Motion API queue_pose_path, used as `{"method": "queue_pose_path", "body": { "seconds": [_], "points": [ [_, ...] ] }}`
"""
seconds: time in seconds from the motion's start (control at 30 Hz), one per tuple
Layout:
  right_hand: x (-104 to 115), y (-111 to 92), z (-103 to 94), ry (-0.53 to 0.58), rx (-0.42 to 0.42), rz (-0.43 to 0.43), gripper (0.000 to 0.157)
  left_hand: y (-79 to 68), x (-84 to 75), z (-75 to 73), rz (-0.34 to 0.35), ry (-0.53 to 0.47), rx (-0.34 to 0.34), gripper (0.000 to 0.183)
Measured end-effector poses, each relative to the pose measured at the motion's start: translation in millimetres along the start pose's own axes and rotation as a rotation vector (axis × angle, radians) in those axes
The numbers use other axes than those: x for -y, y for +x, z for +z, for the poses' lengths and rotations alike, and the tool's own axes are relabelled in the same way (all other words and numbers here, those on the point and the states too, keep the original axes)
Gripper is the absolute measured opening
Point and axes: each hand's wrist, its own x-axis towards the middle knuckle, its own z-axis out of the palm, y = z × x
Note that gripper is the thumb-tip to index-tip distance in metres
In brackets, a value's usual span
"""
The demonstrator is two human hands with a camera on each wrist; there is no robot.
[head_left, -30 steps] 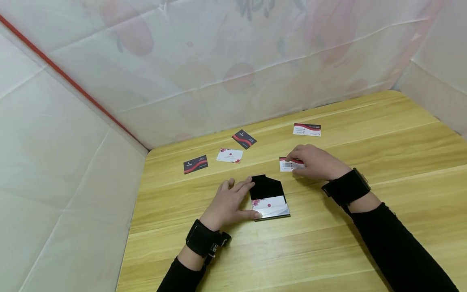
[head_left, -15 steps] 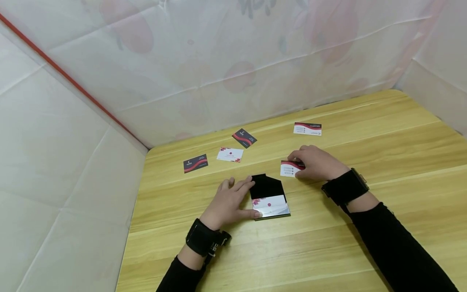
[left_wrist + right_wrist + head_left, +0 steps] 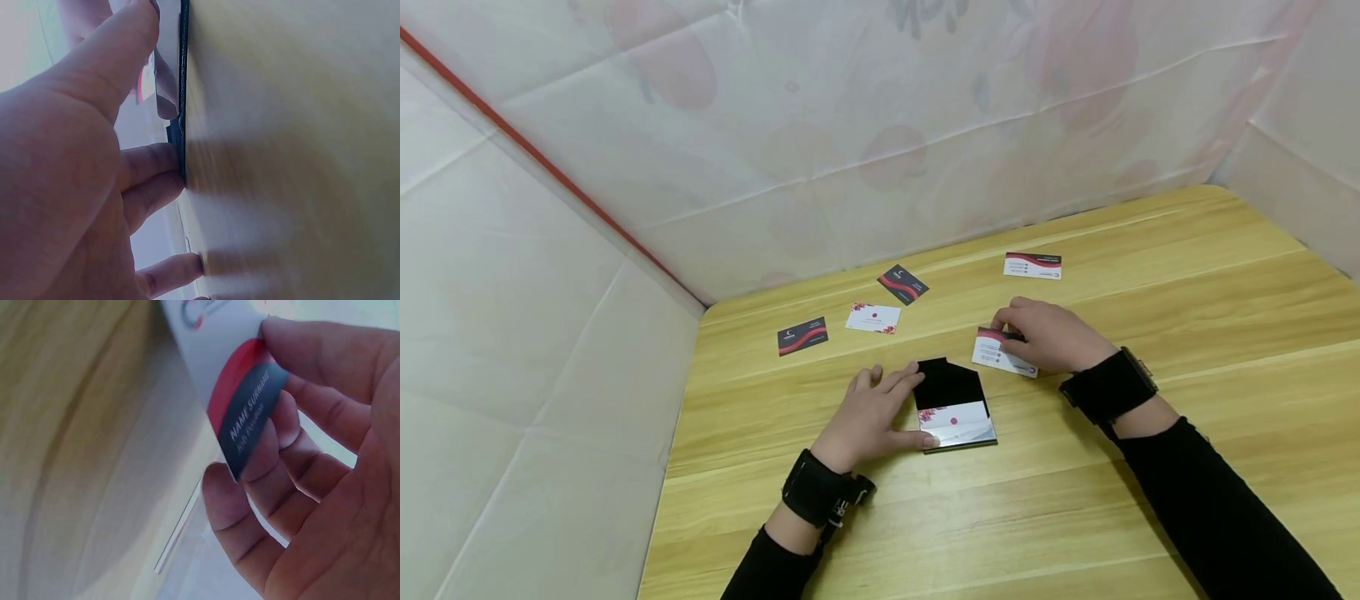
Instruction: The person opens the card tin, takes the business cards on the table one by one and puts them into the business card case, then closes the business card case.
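My right hand point(image 3: 1047, 335) pinches a white business card point(image 3: 996, 357) with a dark and red band, thumb on one face and fingers behind. In the right wrist view this business card point(image 3: 234, 394) stands tilted, its printed corner toward the fingers. My left hand point(image 3: 868, 421) rests with fairly straight fingers on a black card case point(image 3: 950, 385), whose flap lies open on the table. The thumb point(image 3: 115, 53) presses the case's shiny front, and two fingertips touch its edge at the tabletop. A white floral card point(image 3: 958, 417) shows in the case.
On the wooden table point(image 3: 1075, 517) lie two dark cards, one dark card point(image 3: 802, 336) at left and another dark card point(image 3: 902, 284) farther back. A white floral card point(image 3: 873, 317) lies between them. A white-and-red card point(image 3: 1032, 266) sits at back right. Cloth-covered walls point(image 3: 820, 192) border the table.
My right hand has taken up the business card, which lay flat under its fingers; it is now tilted and turned toward me. The left hand and card case have stayed put.
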Motion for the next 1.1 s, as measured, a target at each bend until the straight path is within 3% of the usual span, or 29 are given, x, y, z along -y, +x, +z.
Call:
{"method": "queue_pose_path", "body": {
  "seconds": [0.37,0.57,0.83,1.1],
  "points": [
    [8.5,1.8,-5.2,0.048,-0.125,-0.061,0.006,0.5,0.0,-0.3,0.000,0.004,0.002,0.095],
    [12.3,2.0,-4.7,0.046,-0.245,-0.138,0.014,0.6,-0.3,-0.5,-0.002,0.002,0.002,0.094],
    [15.6,2.4,-2.1,0.111,-0.197,-0.113,0.014,0.5,-0.8,-1.1,-0.002,0.002,0.005,0.094],
    [18.3,4.5,0.8,0.039,-0.223,-0.123,0.025,0.8,-0.2,-0.8,-0.002,0.009,0.009,0.095]
  ]
}}
